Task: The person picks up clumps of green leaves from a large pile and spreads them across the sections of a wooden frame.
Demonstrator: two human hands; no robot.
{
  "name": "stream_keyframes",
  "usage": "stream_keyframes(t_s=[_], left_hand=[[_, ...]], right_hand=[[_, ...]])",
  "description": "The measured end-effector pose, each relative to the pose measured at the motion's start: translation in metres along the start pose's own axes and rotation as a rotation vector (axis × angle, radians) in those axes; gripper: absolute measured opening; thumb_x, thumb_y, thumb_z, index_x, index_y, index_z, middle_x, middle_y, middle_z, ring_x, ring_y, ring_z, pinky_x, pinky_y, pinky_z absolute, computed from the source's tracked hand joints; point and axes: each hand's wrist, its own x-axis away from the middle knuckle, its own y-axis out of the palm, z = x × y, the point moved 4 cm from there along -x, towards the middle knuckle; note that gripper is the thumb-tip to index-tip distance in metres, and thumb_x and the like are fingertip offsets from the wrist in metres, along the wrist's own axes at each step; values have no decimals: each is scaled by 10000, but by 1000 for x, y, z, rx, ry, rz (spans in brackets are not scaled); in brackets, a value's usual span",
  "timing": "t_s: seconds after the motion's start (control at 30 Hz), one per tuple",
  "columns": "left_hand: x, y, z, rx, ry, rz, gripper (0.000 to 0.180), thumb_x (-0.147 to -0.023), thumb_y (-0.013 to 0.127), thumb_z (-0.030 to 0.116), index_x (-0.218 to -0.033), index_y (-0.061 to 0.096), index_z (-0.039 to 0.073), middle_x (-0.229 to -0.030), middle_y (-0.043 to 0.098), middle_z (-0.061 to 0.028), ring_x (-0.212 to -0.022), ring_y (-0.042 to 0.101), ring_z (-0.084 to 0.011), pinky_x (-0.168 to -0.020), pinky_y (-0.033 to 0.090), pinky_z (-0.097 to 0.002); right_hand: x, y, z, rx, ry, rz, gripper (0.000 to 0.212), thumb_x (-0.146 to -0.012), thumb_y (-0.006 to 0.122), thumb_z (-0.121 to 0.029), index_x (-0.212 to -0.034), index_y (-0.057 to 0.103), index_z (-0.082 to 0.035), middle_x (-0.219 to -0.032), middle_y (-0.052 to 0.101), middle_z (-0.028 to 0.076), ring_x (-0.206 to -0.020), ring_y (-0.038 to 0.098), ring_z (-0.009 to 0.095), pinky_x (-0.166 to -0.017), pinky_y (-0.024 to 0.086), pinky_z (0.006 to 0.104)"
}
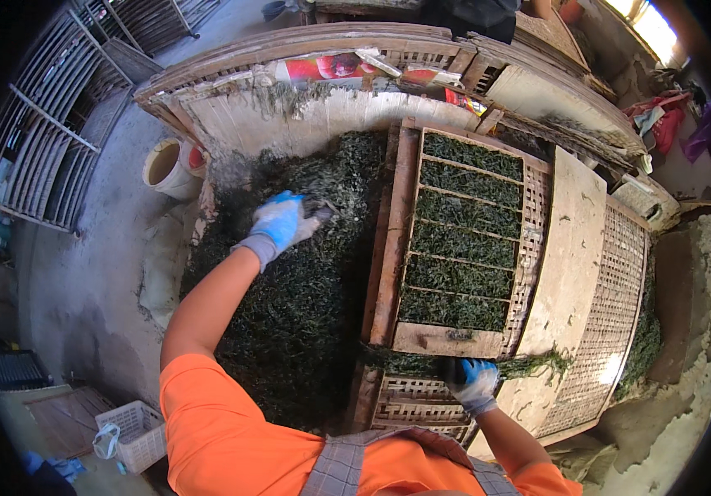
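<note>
My left hand [278, 221], in a blue and grey glove, hangs over a large heap of dark green, weed-like strands [268, 331]. Motion smears its fingers, so I cannot tell whether they hold any strands. To the right, a wooden frame [449, 339] with thin crossbars lies on slatted boards; chopped green stuff [463, 213] fills its several compartments. At the frame's near edge is my gloved right hand [475, 386], fingers curled beside a line of loose green strands [529, 364]. What those fingers grip is hidden.
A pale board [566, 248] and a woven lattice panel [607, 289] lie right of the frame. Beyond the heap runs a low wall [314, 116] topped with wooden racks. A white bucket [171, 169] stands left; a white plastic basket [140, 438] sits lower left.
</note>
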Motion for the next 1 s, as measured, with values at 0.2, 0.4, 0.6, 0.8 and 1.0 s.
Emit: stream_keyframes(t_s=[0.2, 0.4, 0.6, 0.8, 1.0], left_hand=[[-37, 7, 42, 72, 101, 128, 830, -856, 572, 584, -1533, 226, 248, -1586, 167, -225, -1439, 242, -425, -1151, 259, -511], [-115, -17, 101, -317, 114, -173, 947, -882, 567, 476, -1571, -35, 231, -1629, 20, -176, -1486, 81, -408, -1203, 141, -505], [-154, 30, 78, -2425, 943, 86, 421, -886, 650, 327, -1243, 529, 140, -1225, 559, -109, -1119, 552, -254, -919, 469, -414], [-125, -4, 49, -3937, 360, -295, 114, -858, 622, 83, -945, 689, 53, -887, 685, -59, -788, 635, -192, -722, 525, -330], [-40, -49, 17, -4112, -1566, -893, 295, -818, 627, -44, -1106, 674, 6, -1075, 695, -25, -922, 617, -132, -850, 507, -299]], right_hand=[[6, 5, 3, -3, -23, 30, 460, -636, 743, -486, -974, 664, -184, -930, 656, 81, -827, 626, 301, -686, 439, 463], [15, 7, 7, 64, -19, -52, 451, -618, 766, -488, -933, 658, -184, -869, 638, 87, -744, 619, 307, -652, 431, 457], [3, -2, 1, 22, -99, 52, 294, -665, 760, -342, -855, 640, -153, -811, 618, 86, -699, 596, 305, -602, 438, 435], [-2, -14, -7, 4, -113, 137, 320, -682, 741, -364, -910, 644, -161, -857, 630, 89, -701, 603, 289, -591, 433, 428], [-2, 0, 2, -4, -66, 75, 311, -667, 738, -362, -870, 631, -152, -842, 620, 97, -740, 599, 308, -614, 430, 450]])
